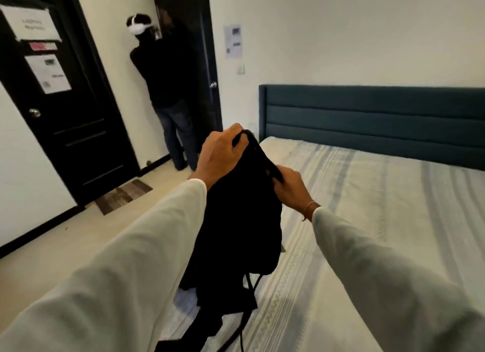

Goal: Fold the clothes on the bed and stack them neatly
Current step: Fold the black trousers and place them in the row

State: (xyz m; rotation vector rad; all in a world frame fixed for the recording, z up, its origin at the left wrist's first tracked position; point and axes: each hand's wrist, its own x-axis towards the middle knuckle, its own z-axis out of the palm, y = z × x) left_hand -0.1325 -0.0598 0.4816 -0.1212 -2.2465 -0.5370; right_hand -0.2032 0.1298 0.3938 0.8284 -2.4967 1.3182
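Over the near edge of the bed: both hands hold one black garment up in the air.
Garment: the black garment (236, 228) hangs from its top edge, bunched and dark, its lower part trailing down onto the bed's near corner; thin cords dangle from it.
Left hand: the left hand (220, 156) is the higher one, its grip closed around the top edge of the garment, fingers curled over the cloth.
Right hand: the right hand (290, 187) is lower and just beside it, its grip pinching the same edge; a thin bracelet (309, 207) sits at the wrist.
Sleeves: both arms wear pale long sleeves (118, 273).
Bed: the bed (380, 220) has a pale striped cover and a dark blue padded headboard (367, 115) against the white wall.
Background: another person (168, 89) in dark clothes stands facing away, near a dark doorway.
Door: a black door (65, 102) on the left carries paper notices, blurred.
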